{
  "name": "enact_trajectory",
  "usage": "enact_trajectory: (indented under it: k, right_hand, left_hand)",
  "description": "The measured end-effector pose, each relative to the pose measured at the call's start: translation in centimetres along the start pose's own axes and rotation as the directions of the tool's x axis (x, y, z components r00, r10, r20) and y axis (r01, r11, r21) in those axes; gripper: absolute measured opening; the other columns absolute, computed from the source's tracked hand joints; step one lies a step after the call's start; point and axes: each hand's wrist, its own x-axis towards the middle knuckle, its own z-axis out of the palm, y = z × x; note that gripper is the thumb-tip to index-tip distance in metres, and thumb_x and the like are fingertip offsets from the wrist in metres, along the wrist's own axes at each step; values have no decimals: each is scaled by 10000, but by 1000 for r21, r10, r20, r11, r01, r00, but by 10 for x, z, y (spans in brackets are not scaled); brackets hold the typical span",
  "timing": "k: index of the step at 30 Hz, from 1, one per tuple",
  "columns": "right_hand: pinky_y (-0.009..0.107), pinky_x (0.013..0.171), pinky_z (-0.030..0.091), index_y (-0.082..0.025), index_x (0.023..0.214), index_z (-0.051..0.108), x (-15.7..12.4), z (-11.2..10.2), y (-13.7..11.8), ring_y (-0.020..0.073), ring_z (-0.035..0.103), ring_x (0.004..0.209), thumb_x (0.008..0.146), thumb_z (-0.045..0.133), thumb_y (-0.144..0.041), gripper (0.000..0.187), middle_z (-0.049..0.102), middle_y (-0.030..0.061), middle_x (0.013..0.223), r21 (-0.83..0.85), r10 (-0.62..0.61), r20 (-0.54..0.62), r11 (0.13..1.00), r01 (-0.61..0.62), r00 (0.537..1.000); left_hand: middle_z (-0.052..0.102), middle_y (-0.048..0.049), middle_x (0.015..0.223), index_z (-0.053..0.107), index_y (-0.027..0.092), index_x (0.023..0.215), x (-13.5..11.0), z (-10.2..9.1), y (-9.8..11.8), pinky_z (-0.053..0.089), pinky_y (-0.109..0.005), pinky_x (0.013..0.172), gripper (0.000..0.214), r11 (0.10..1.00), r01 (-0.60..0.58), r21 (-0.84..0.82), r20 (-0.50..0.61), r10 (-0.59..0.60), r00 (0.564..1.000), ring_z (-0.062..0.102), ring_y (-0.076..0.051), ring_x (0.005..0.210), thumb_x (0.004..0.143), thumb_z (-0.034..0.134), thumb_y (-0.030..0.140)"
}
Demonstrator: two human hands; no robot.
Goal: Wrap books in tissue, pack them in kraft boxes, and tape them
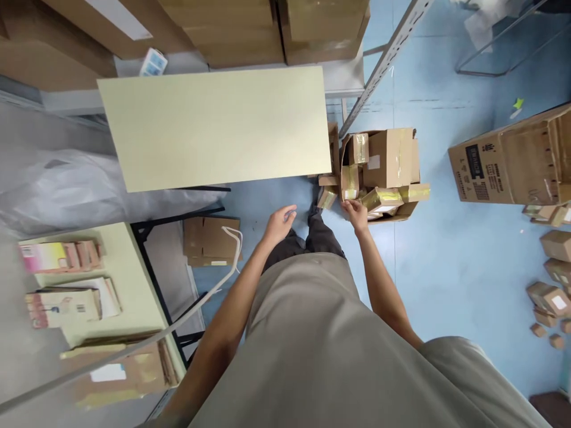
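Note:
I am standing and looking straight down my grey shirt to a blue floor. My right hand (355,213) reaches into an open cardboard box (413,169) on the floor that holds several small taped parcels. Its fingers are curled at a tape-wrapped parcel (382,199) near the box's front edge; whether they grip it is unclear. My left hand (279,223) hangs free above the floor beside my leg, fingers loosely spread and holding nothing.
A pale yellow tabletop (214,128) stands ahead, and a second table (66,285) at left carries boxed goods. A flat cardboard stack (209,241) lies under it. A large carton (513,160) and loose small boxes (551,279) sit at right. Shelving with cartons (250,30) runs behind.

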Motion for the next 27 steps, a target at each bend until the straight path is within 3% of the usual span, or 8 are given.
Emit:
enact_trajectory:
  k: [6, 13, 20, 27]
  right_hand:
    - [506, 983, 649, -145, 1117, 780, -57, 10, 11, 323, 818, 1006, 865, 704, -790, 697, 850, 189, 1096, 5, 85, -30, 996, -85, 996]
    - [484, 972, 653, -167, 1057, 792, -83, 15, 10, 306, 818, 982, 873, 730, -713, 579, 852, 159, 1068, -24, 101, -23, 995, -101, 995]
    - [511, 1040, 634, -179, 1059, 809, -54, 14, 15, 317, 806, 1054, 890, 737, -634, 491, 856, 133, 1047, -97, 165, 30, 982, -162, 986]
    - [559, 1144, 587, -174, 1201, 811, 6, 29, 55, 366, 731, 1326, 874, 824, -531, 485, 802, 169, 1346, -3, 399, 101, 916, -400, 912]
  left_hand:
    - [782, -119, 1410, 785, 178, 1318, -28, 5, -40, 554, -455, 1217, 333, 999, 8, -47, 66, -4, 998, 743, -274, 1318, 1035, 636, 268]
    - [772, -135, 1427, 775, 157, 1335, -22, 5, -41, 553, -459, 1217, 354, 1000, -16, -13, 124, 18, 992, 733, -278, 1337, 1026, 630, 251]
    - [769, -122, 1436, 780, 174, 1351, 14, 21, -26, 549, -450, 1223, 364, 1000, -20, 25, 175, 15, 984, 729, -277, 1346, 1030, 624, 248]
    - [777, -127, 1420, 787, 180, 1340, 76, 72, -39, 553, -394, 1195, 360, 975, 140, 170, 241, -179, 954, 753, -268, 1307, 1013, 639, 206]
